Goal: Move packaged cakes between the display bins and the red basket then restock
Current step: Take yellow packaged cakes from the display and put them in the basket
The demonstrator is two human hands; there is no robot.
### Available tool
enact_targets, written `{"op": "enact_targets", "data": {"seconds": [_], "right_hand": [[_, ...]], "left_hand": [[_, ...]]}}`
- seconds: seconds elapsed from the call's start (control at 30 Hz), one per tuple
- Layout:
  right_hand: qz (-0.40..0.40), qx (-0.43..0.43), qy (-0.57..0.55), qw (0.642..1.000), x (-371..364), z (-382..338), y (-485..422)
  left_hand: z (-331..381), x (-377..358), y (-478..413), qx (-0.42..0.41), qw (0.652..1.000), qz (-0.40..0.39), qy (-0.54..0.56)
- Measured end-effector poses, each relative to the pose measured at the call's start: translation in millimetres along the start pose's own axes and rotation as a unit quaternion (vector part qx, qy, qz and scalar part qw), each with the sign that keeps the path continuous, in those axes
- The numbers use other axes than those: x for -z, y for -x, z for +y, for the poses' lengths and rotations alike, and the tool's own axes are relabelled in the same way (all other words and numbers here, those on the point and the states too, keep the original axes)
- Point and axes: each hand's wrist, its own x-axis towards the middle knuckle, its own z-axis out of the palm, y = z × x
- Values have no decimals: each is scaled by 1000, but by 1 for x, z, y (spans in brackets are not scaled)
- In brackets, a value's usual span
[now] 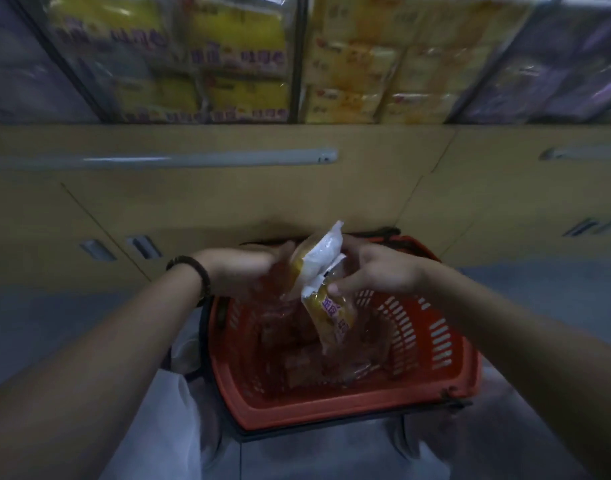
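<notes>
Over the red basket (332, 412), the right hand (378, 271) pinches a packaged cake (320, 266) upright.

L hand (248, 271) + R hand (377, 271) hold cake pkts (319, 268) over red basket (332, 410); more pkts (307, 362) inside.

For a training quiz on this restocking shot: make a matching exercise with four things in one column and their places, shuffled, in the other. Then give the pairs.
Things
1. packaged cake
2. red basket
3. bracelet
4. yellow packs

Places
A. in the display bins at the top
B. directly beneath the held cake
C. round the left wrist
D. pinched in the right hand

Pairs: 1-D, 2-B, 3-C, 4-A
</notes>
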Motion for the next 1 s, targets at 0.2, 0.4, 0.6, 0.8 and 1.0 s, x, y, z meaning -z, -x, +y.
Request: {"op": "enact_targets", "data": {"seconds": [0.2,0.4,0.6,0.8,1.0], "right_hand": [[12,79,-93,992,7,-15,40],[19,79,-63,995,21,-11,48],[32,50,-8,998,51,-8,70],[105,64,-95,988,51,-9,78],[222,28,0,975,31,-23,65]], "left_hand": [[25,-33,9,-85,982,-93,137],[32,-30,19,-133,967,59,210],[34,-22,24,-217,904,179,323],[30,-25,20,-209,905,208,308],[39,-38,26,-222,899,210,312]]}}
